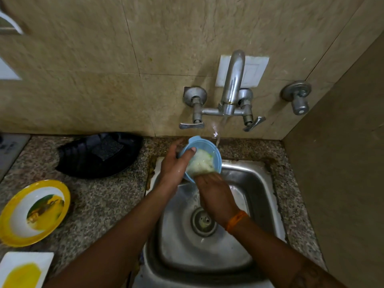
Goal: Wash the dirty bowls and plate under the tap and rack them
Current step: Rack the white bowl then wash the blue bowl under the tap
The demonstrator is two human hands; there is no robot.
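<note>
Sink [259, 183]: lay under both hands; basin room open below the fingers.
Tap [231, 84]: stream fell just past the fingertips, by the far rim.
Bowl [216, 156]: blue, tilted over the sink; better swung under the stream.
Left hand [174, 169]: fingers curled round the rim, thumb inside.
Right hand [216, 194]: fingers hidden in suds inside; spread unclear.
Plate [34, 210]: dirty, well left of the fingers.

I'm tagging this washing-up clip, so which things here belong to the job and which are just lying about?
Belongs to the job:
- light blue plastic bowl, held by left hand
- soapy scrubber, in right hand
- running steel tap
- steel sink
- yellow-rimmed dirty plate
- white square dish

Lying about:
- black tray
- wall valve
</note>
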